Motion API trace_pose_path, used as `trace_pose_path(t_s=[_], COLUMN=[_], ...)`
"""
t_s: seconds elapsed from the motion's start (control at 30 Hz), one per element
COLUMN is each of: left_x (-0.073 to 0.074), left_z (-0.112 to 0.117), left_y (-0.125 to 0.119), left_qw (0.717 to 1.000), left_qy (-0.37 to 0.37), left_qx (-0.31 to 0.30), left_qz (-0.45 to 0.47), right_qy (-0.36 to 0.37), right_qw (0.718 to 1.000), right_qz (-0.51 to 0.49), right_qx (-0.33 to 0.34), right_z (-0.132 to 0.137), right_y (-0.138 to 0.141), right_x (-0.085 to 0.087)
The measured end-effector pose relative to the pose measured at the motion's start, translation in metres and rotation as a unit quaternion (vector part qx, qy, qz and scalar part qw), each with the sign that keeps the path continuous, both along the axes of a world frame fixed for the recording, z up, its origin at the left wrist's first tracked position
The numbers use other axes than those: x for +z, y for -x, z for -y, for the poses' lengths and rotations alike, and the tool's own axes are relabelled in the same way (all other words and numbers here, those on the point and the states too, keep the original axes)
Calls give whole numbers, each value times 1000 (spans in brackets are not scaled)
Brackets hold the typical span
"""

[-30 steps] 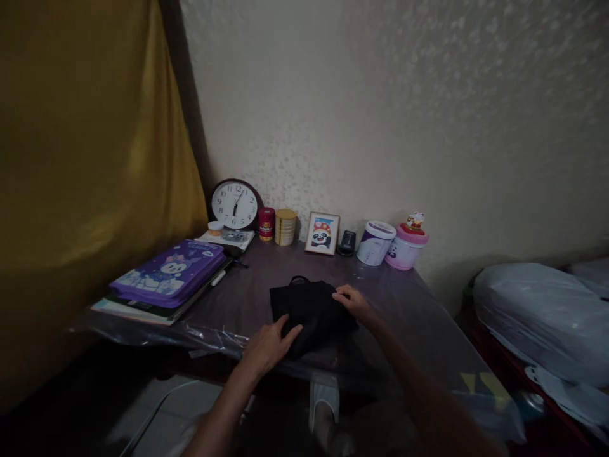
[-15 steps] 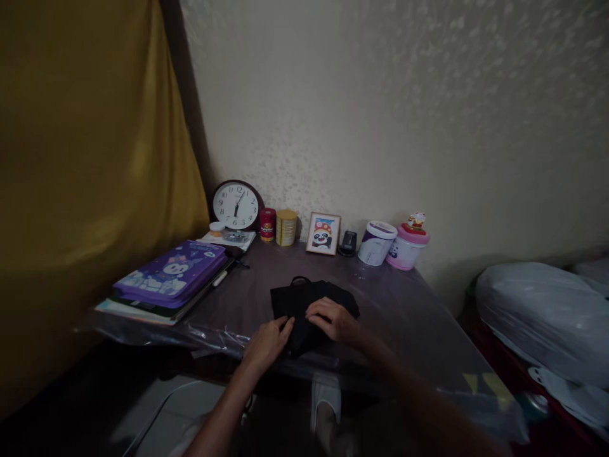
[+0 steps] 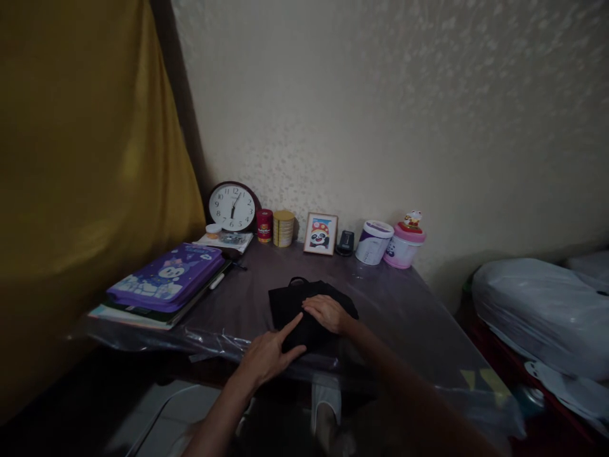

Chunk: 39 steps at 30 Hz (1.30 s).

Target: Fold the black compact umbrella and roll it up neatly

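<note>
A folded piece of black fabric [image 3: 283, 308] lies on the table near its front edge, with a thin black loop [image 3: 299, 280] sticking up at its far side. What kind of article it is, I cannot tell. My left hand [image 3: 266, 357] is at the fabric's near left side, index finger stretched across it and thumb spread apart along the near edge. Flat on top of the fabric rests my right hand [image 3: 327, 313], its fingers extended and pointing left. The right hand hides part of the fabric, and the left index fingertip almost meets the right fingers.
A plastic cover wraps the dark table [image 3: 394, 311]. On the left lie a purple case [image 3: 166, 276] on books and a white marker [image 3: 217, 281]. Along the wall stand a clock [image 3: 232, 206], tins, a picture frame [image 3: 320, 233] and two tubs [image 3: 374, 242]. White bags [image 3: 537, 311] are at right.
My left hand's fingers, earlier bunched on the fabric's near left edge, have spread, with the index finger reaching over it. My right hand has flattened onto the fabric. The view shifts slightly.
</note>
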State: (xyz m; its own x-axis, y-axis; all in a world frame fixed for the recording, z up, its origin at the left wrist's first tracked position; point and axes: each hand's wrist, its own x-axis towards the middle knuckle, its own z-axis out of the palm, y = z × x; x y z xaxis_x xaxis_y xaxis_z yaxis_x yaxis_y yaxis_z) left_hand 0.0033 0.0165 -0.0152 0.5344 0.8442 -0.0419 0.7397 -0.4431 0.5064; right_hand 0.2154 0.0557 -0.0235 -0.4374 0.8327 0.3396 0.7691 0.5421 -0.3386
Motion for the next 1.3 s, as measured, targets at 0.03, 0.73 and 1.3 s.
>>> trace_pose_path(t_s=[0.03,0.73,1.3], left_x=[-1,-10,-8], left_z=[0,-2,-2], left_y=[-1,-2,-2], left_qw=[1000,999,999], left_qy=[-6,-47,-24], left_qx=[7,23,27], left_qz=[-2,-12,-6], right_qy=[-3,180,130], right_qw=[1000,925,933], right_qz=[-19,-257,-235], right_qx=[-6,-214,-240], right_z=[-1,27,24], right_y=[-4,-90,-83], right_x=[3,41,38])
